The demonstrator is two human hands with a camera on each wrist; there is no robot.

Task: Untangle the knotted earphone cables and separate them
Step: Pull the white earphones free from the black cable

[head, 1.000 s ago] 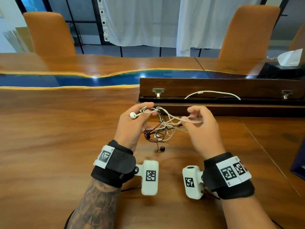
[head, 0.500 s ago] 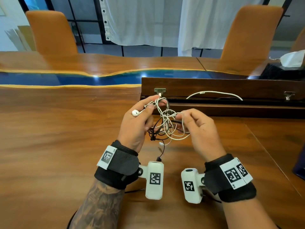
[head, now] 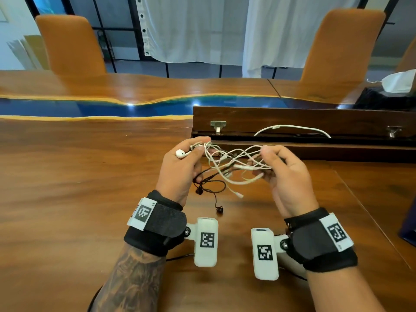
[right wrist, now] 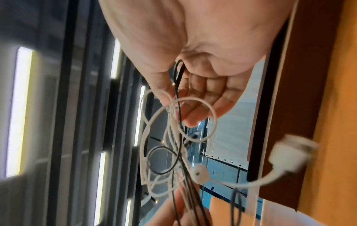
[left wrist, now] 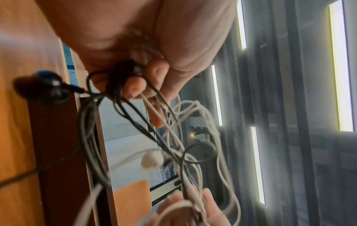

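The left hand [head: 180, 167] sits at about nine o'clock from the messy bundle. Its fingers are curled, and they pinch the white cable [head: 234, 163] near the top, with a white earbud [head: 181, 153] sticking out past the thumb. From the left wrist view, the lower fingers also hold a bit of the black cable [head: 211, 183]. I think the hand holds both so that end of the bundle cannot slip.

In the middle, the knot [head: 231, 165] hangs in the air above the wooden worktop [head: 78, 188], stretched between the two hands. The white loops and black loops cross each other many times. A black earbud [head: 219, 209] dangles down at six o'clock, close to the wood or touching it. I cannot tell which. Pulling the bundle wide like this makes the gaps easier to see.

At three o'clock, the right hand [head: 286, 174] has its fingers bent round some white loops and one black strand, gripping them loosely. Both cables are still mixed up, so the job looks far from done.
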